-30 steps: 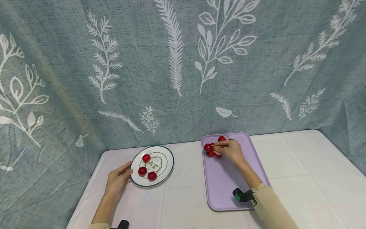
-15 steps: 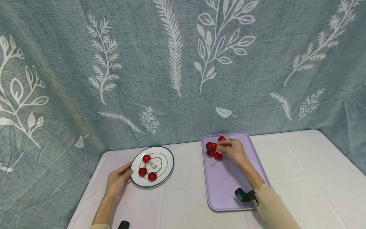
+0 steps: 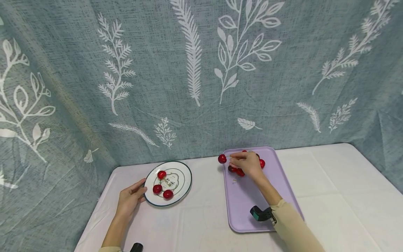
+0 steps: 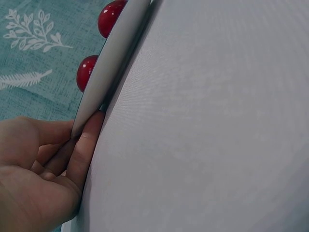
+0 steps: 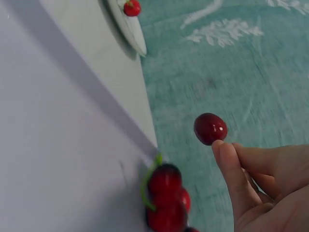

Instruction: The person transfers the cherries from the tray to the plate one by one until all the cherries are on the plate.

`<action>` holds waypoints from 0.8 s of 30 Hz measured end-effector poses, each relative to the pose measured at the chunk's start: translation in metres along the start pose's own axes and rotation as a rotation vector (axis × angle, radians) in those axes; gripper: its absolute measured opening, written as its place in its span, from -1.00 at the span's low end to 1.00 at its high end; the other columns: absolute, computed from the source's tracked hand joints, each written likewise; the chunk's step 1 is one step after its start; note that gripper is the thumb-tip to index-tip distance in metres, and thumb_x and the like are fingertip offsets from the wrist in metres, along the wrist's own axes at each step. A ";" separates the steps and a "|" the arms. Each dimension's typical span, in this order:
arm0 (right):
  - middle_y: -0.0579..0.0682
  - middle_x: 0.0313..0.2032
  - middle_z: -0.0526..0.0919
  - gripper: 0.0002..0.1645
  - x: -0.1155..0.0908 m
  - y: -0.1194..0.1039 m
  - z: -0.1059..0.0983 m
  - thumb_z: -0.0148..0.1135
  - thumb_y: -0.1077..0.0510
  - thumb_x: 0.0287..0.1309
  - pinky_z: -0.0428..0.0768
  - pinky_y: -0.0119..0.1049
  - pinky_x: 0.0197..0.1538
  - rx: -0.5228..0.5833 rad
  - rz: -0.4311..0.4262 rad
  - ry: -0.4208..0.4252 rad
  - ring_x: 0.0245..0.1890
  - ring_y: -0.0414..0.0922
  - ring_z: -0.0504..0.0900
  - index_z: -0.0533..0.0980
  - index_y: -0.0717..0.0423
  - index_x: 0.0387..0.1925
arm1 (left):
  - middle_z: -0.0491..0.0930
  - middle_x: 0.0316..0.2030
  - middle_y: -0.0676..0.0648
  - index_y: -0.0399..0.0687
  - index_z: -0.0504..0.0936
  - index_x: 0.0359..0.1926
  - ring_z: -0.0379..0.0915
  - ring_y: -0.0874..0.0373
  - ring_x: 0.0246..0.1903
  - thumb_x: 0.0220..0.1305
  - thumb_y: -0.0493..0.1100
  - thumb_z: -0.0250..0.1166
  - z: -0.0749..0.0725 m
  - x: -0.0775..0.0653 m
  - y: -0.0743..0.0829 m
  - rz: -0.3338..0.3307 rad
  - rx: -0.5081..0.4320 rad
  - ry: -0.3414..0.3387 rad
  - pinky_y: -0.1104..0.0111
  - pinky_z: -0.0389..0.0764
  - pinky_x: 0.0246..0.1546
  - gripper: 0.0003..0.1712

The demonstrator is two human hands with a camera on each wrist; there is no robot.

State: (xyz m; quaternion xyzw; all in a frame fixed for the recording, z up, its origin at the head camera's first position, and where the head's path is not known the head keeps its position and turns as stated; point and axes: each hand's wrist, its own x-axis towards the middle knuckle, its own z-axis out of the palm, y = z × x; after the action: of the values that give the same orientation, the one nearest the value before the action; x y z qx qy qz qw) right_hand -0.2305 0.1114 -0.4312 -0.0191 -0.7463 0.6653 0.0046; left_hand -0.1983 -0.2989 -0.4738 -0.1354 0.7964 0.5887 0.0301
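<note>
My left hand (image 3: 128,200) holds the left rim of a round white plate (image 3: 183,176) with a dark edge. In the left wrist view the thumb lies on top of the rim and a finger (image 4: 86,145) underneath. Three red cherries (image 3: 168,194) lie on the plate. Over the far left corner of a purple tray (image 3: 242,213), my right hand (image 3: 250,165) pinches a dark red cherry (image 5: 210,129) by its stem, between thumb and fingertips. The cherry hangs out past the tray's left edge. Several other cherries (image 3: 240,172) lie below and around this hand, some partly hidden by it.
A white cloth (image 3: 201,213) covers the table, and a strip of it separates plate and tray. Behind the table hangs a blue-green curtain (image 3: 151,70) with white leaf prints. A black wrist camera (image 3: 260,213) sits over the tray on the right arm.
My right hand has lifted a cherry off the pile and moved left with it. One cherry now shows to the right of that hand. The left hand and plate have stayed put.
</note>
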 end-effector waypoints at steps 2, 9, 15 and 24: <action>0.30 -0.20 0.71 -0.69 0.001 -0.001 0.008 0.31 0.39 0.15 0.73 -0.22 -0.16 -0.013 0.003 -0.002 -0.38 -0.14 0.75 0.60 0.48 -0.06 | 0.26 0.38 -0.32 -0.24 0.30 0.41 0.51 0.51 -0.22 0.44 -0.27 0.08 0.000 0.000 0.000 0.003 0.003 0.000 0.54 0.66 -0.17 -0.45; 0.34 -0.18 0.70 -0.70 0.007 -0.004 0.040 0.26 0.44 0.16 0.73 -0.22 -0.14 0.095 0.001 -0.036 -0.39 -0.15 0.74 0.58 0.51 -0.06 | 0.26 0.38 -0.34 -0.25 0.29 0.41 0.51 0.52 -0.25 0.43 -0.27 0.08 -0.001 -0.001 0.000 0.013 -0.003 -0.007 0.54 0.66 -0.17 -0.44; 0.35 -0.20 0.68 -0.70 0.011 -0.003 0.069 0.25 0.51 0.12 0.73 -0.37 -0.22 0.223 0.024 -0.077 -0.40 -0.16 0.73 0.57 0.55 -0.06 | 0.25 0.38 -0.33 -0.25 0.29 0.41 0.52 0.49 -0.26 0.44 -0.28 0.08 -0.002 -0.003 0.002 -0.006 -0.015 -0.003 0.55 0.67 -0.20 -0.45; 0.34 -0.22 0.68 -0.74 0.014 0.001 0.095 0.27 0.49 0.11 0.74 -0.28 -0.21 0.153 0.012 -0.110 -0.36 -0.01 0.75 0.60 0.54 -0.12 | 0.22 0.40 -0.30 -0.23 0.30 0.41 0.52 0.42 -0.21 0.44 -0.26 0.10 -0.001 0.000 0.002 -0.026 -0.026 -0.006 0.53 0.67 -0.18 -0.45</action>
State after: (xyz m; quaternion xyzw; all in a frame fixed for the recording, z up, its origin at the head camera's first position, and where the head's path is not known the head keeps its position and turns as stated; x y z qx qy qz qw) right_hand -0.2478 0.0178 -0.4436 0.0133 -0.6922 0.7205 -0.0387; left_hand -0.1989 -0.2990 -0.4719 -0.1443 0.7866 0.5991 0.0381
